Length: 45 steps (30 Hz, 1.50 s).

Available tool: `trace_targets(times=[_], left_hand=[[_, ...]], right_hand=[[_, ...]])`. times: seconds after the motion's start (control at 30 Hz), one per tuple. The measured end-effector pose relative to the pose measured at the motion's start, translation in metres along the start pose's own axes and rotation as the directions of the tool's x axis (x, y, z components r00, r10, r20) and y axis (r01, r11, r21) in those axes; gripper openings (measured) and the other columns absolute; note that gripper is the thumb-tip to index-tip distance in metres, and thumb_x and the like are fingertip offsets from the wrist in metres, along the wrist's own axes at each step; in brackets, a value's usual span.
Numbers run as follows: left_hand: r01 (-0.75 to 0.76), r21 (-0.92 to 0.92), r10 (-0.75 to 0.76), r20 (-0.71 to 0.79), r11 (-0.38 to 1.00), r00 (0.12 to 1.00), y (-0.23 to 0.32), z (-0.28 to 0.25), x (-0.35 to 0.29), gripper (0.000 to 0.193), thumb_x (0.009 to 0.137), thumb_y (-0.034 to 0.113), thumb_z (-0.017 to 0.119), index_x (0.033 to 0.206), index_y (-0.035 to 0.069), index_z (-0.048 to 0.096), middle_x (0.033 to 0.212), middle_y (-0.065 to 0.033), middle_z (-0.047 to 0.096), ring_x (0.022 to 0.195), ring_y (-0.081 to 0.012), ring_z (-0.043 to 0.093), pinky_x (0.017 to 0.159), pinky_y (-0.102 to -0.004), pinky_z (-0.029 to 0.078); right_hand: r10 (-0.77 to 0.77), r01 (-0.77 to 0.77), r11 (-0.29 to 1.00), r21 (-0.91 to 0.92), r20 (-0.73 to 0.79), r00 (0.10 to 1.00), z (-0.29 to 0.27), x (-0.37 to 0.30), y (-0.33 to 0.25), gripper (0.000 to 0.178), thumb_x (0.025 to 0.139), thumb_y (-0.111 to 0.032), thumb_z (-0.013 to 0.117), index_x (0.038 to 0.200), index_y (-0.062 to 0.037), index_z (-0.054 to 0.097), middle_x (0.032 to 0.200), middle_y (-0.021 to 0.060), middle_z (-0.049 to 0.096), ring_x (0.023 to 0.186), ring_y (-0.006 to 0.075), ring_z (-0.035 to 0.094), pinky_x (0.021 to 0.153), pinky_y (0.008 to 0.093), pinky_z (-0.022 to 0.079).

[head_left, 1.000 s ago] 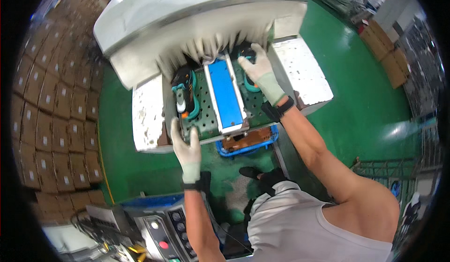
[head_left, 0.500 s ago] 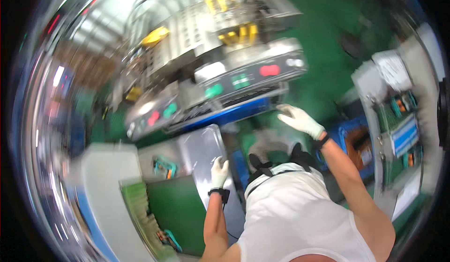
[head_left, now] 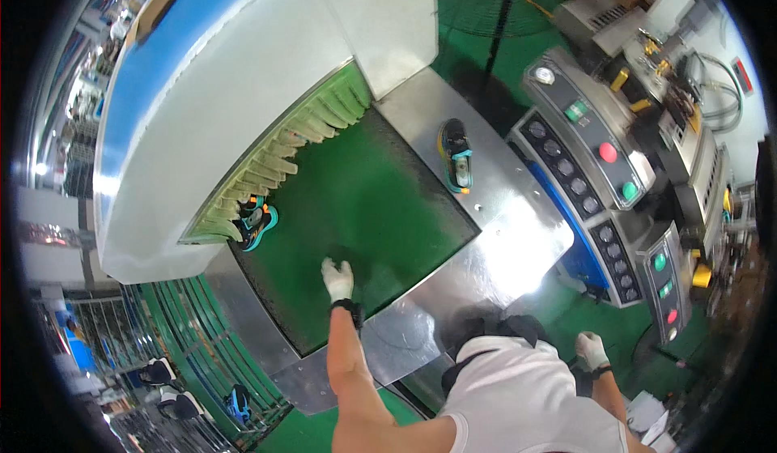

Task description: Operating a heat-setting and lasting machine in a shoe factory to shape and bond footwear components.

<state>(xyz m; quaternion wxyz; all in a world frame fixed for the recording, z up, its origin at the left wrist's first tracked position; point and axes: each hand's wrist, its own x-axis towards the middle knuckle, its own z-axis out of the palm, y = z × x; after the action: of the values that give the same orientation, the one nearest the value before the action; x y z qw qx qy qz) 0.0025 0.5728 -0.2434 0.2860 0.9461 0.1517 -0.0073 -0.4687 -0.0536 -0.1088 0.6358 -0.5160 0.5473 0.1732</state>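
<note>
My left hand (head_left: 337, 280), in a white glove, hovers over the green conveyor belt (head_left: 364, 210) near its front edge. Its fingers are a little apart and hold nothing. Beyond it, a black shoe with turquoise and orange trim (head_left: 257, 225) lies on the belt at the strip curtain (head_left: 279, 157). A second shoe of the same colours (head_left: 457, 157) rests on the metal table (head_left: 518, 218) to the right of the belt. My right hand (head_left: 592, 349), also gloved, hangs by my right side over the floor, fingers loosely bent with nothing visible in them.
A white and blue machine housing (head_left: 243, 72) rises behind the curtain. At the right stands a press machine with button panels (head_left: 587, 125) and round gauges (head_left: 566, 165). Several shoes sit on a metal rack (head_left: 190, 348) at lower left. A fan (head_left: 494, 8) stands behind.
My view has swung left, from the press machine to the conveyor belt. My left hand has gone from over the metal table to above the belt; my right hand is now lower at my side.
</note>
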Motion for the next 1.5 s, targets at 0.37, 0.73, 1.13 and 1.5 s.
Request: trace_targets(times=[0.37,0.73,1.13,1.5], left_hand=[[0.260,0.178,-0.171,-0.400,0.949,0.900,-0.068,-0.127,0.262,0.070,0.097,0.047,0.060,0.149,0.004,0.042,0.141,-0.0309,0.047,0.126,-0.0498,0.050,0.107,-0.0549,0.040],[-0.063,0.481,0.207,-0.252,0.874,0.945,-0.014,-0.131,0.166,0.023,0.101,0.012,0.053,0.119,-0.001,0.060,0.113,-0.0238,0.056,0.107,-0.0422,0.057,0.094,-0.0492,0.046],[-0.200,0.080,0.205,-0.057,0.977,0.977,0.045,-0.080,0.001,0.025,0.097,0.023,0.061,0.109,0.003,0.069,0.102,-0.0196,0.061,0.097,-0.0419,0.061,0.085,-0.0499,0.050],[-0.563,-0.631,0.845,0.401,0.534,0.353,0.398,-0.009,-0.183,0.023,0.097,0.020,0.062,0.113,0.003,0.064,0.110,-0.0190,0.063,0.102,-0.0400,0.063,0.087,-0.0458,0.051]], right_hand=[[0.118,-0.237,0.914,-0.329,-0.343,0.932,0.026,-0.028,-0.096,0.024,0.094,-0.015,0.065,0.111,0.0021,0.066,0.090,0.0053,0.068,0.073,0.0187,0.066,0.063,0.0336,0.054],[-0.285,0.171,0.726,-0.666,-0.066,0.956,0.126,0.053,-0.165,0.031,0.093,-0.021,0.067,0.111,0.0038,0.067,0.089,0.0057,0.069,0.073,0.0156,0.064,0.069,0.0308,0.054],[-0.252,0.590,0.329,-0.737,0.534,0.807,0.319,0.008,-0.246,0.063,0.090,-0.040,0.069,0.139,-0.0036,0.057,0.129,0.0240,0.065,0.117,0.0373,0.065,0.103,0.0430,0.050],[-0.628,0.604,0.162,-0.780,0.391,0.673,0.252,-0.067,-0.276,0.059,0.080,-0.031,0.078,0.123,0.0037,0.057,0.108,0.0262,0.070,0.101,0.0418,0.069,0.088,0.0469,0.055]])
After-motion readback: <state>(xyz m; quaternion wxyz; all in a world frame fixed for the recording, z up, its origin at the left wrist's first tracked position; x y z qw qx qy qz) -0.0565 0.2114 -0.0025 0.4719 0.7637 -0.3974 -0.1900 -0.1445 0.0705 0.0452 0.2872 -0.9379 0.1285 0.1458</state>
